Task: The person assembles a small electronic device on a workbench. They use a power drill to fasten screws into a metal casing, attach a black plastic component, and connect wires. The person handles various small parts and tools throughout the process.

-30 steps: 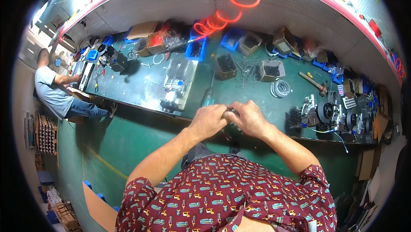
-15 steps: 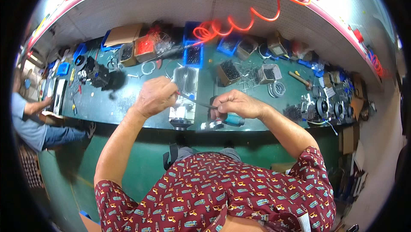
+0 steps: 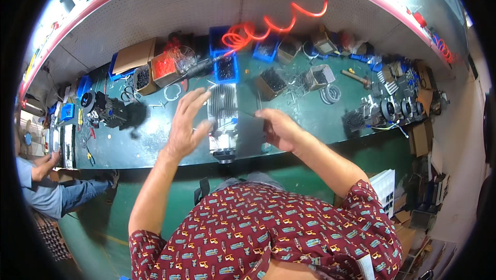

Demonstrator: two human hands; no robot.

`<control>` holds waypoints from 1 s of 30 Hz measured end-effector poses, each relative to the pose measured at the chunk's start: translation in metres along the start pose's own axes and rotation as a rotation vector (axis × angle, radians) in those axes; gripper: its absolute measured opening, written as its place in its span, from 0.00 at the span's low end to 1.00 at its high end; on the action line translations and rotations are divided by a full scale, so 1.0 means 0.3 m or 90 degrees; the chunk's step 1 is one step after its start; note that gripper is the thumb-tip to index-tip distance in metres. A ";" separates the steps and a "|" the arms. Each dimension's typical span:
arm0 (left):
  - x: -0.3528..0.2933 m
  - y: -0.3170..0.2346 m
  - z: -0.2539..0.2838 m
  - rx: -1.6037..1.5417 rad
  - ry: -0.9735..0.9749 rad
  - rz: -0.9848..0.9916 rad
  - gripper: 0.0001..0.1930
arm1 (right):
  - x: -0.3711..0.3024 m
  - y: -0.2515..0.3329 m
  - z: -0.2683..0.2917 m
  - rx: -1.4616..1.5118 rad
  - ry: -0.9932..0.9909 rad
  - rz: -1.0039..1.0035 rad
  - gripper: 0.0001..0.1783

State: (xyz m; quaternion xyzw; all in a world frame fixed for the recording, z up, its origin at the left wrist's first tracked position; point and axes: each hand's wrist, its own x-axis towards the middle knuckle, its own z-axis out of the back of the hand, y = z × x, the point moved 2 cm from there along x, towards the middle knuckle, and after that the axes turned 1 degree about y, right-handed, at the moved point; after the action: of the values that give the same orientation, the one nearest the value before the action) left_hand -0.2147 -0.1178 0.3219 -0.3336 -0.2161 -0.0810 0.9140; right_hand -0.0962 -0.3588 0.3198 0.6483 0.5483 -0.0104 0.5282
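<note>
A silver finned motor housing (image 3: 222, 105) lies on the green bench (image 3: 155, 143) in front of me. My left hand (image 3: 186, 125) hovers just left of it, fingers spread, holding nothing. My right hand (image 3: 281, 131) is closed to the right of the housing, gripping a tool whose thin shaft (image 3: 249, 114) points left toward the fins. A dark flat plate (image 3: 250, 138) lies between the housing and my right hand. Whether that hand also touches the plate I cannot tell.
Blue bins of screws (image 3: 226, 68), small cardboard boxes of parts (image 3: 271, 82) and an orange coiled hose (image 3: 268, 21) line the back of the bench. Finished motors (image 3: 392, 108) stand at the right, a dark motor (image 3: 111, 109) at the left. Another person (image 3: 46, 192) sits at far left.
My hands, together at the bench edge a second ago, have parted. The left hand has let go and opened above the housing. The right hand has shifted right with the tool.
</note>
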 end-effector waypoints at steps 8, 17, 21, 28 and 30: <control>0.045 -0.202 -0.016 0.107 0.175 -0.163 0.42 | 0.034 -0.077 -0.064 0.099 -0.017 -0.031 0.18; 0.010 -0.149 -0.072 -0.099 0.103 -0.097 0.30 | 0.084 -0.112 0.009 -0.239 -0.041 0.134 0.24; -0.115 -0.110 -0.177 -0.385 -0.037 0.173 0.26 | 0.102 -0.174 -0.023 0.109 0.081 0.047 0.21; -0.158 -0.111 -0.172 -0.379 -0.055 0.273 0.17 | 0.127 -0.161 0.002 0.141 0.173 0.055 0.11; -0.173 -0.103 -0.147 -0.320 -0.021 0.284 0.17 | 0.115 -0.150 0.011 0.012 0.150 0.089 0.12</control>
State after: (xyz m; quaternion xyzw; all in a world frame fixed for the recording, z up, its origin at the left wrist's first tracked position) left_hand -0.2551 -0.1695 0.2861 -0.5889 -0.1256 0.0754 0.7948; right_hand -0.1131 -0.3441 0.2677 0.6866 0.5598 0.0980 0.4535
